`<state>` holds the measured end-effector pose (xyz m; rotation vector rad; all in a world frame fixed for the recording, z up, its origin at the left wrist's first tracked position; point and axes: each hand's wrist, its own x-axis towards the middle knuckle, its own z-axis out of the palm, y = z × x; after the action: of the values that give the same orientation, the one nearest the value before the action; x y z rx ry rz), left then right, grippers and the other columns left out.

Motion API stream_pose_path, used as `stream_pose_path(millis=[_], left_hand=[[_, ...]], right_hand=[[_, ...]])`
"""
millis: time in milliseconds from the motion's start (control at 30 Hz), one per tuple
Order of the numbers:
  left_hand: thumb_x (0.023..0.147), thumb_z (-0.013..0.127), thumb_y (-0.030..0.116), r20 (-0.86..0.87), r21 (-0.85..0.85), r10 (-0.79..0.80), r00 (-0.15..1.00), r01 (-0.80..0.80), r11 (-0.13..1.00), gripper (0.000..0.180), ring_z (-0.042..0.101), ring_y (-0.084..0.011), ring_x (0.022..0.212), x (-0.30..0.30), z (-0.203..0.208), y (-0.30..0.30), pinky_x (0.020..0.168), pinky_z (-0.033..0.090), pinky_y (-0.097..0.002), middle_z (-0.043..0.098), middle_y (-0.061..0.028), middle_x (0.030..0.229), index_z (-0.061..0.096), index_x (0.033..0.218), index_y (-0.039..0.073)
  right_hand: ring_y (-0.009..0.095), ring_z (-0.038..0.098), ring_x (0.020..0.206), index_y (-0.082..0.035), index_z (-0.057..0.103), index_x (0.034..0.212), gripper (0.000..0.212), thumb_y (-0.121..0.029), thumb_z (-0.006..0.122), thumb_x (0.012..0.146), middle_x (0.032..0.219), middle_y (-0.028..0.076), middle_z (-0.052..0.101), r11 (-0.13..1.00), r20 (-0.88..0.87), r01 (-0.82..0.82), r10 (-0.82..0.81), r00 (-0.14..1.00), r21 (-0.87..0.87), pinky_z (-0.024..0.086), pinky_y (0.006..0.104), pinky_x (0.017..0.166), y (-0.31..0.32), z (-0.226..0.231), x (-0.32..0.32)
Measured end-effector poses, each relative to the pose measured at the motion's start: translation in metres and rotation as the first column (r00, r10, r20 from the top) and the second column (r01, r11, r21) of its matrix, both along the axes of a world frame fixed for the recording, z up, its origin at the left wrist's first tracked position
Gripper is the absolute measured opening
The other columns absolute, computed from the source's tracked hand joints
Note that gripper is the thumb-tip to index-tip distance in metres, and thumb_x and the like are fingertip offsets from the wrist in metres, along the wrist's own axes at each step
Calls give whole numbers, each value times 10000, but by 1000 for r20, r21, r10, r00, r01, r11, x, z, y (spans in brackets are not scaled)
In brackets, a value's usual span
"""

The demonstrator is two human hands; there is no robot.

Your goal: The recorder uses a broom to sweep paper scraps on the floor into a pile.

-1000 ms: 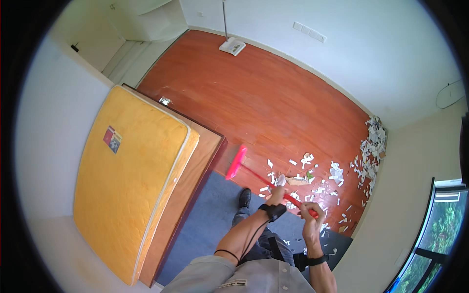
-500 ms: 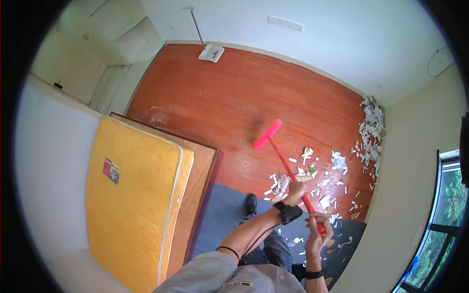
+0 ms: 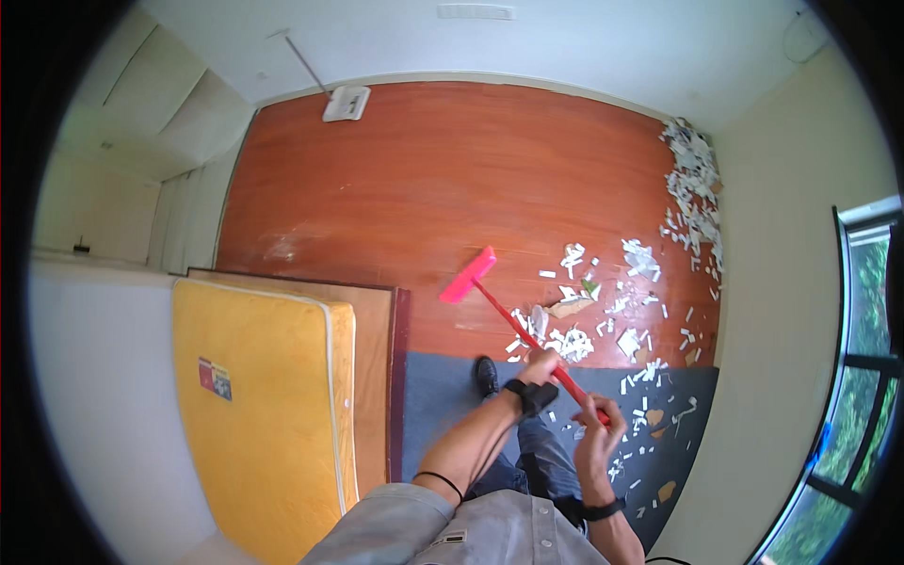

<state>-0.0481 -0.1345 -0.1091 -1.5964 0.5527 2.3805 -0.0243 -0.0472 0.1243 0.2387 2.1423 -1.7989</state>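
Note:
I hold a broom with a pink head (image 3: 468, 275) and a red handle (image 3: 506, 318). My left hand (image 3: 540, 367) is closed around the middle of the handle. Nearer to me, my right hand (image 3: 601, 428) is closed round its top end. The broom head is low over the reddish wood floor, close to the corner of the bed base, and I cannot tell whether the bristles touch. White paper scraps (image 3: 570, 344) and a brown torn piece (image 3: 570, 307) lie right of the handle, in front of my black shoe (image 3: 486, 377).
A yellow mattress (image 3: 254, 395) on a wooden bed base (image 3: 400, 377) stands at the left. A larger scrap heap (image 3: 695, 179) lines the right wall. More scraps lie on the dark grey mat (image 3: 438, 414). A long-handled white dustpan (image 3: 347, 104) stands by the far wall. A window (image 3: 866, 395) is right.
My view has turned a little. The broom head has moved left and closer to the bed base's corner, and both hands have shifted left with the handle, still holding it.

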Motion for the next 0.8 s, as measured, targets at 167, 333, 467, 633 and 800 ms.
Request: stream_pose_path(millis=[167, 333, 467, 633, 800], left_hand=[[737, 563, 5, -35, 164, -19, 999, 25, 986, 114, 545, -221, 521, -33, 73, 89, 351, 353, -326, 496, -77, 603, 477, 699, 68], [772, 605, 28, -100, 269, 159, 982, -127, 955, 143, 518, -187, 544, -23, 131, 115, 520, 438, -317, 501, -52, 607, 491, 695, 68], [809, 586, 72, -44, 214, 261, 964, -247, 945, 116, 570, -197, 550, -4, 133, 121, 439, 424, -310, 526, -61, 632, 499, 734, 54], [832, 560, 68, 66, 192, 276, 959, -283, 940, 127, 516, -172, 523, 17, 111, 107, 437, 431, -298, 491, -42, 618, 467, 747, 70], [800, 556, -42, 104, 108, 419, 902, -429, 897, 222, 422, -105, 491, 36, 89, 100, 489, 356, -230, 427, 3, 602, 401, 736, 104]], right_hand=[[107, 511, 597, 7, 541, 709, 133, -16, 635, 800, 772, 76, 608, 982, -120, 0, 23, 992, 190, 397, 221, 546, 60, 59, -14], [111, 512, 656, 4, 535, 716, 147, -27, 676, 742, 774, 75, 629, 975, -207, -99, 140, 968, 197, 401, 239, 617, 91, 103, -20], [95, 510, 653, -10, 545, 724, 115, -28, 650, 767, 783, 79, 655, 967, -243, -182, 223, 944, 181, 399, 229, 609, 108, 105, -18], [74, 494, 622, 0, 562, 734, 107, -27, 618, 821, 800, 76, 646, 995, 15, -92, 91, 996, 49, 391, 215, 558, 116, 70, -25], [73, 505, 680, 9, 580, 740, 142, -72, 651, 832, 749, 37, 625, 969, 98, -235, 241, 965, -73, 410, 232, 593, 124, 41, -22]])
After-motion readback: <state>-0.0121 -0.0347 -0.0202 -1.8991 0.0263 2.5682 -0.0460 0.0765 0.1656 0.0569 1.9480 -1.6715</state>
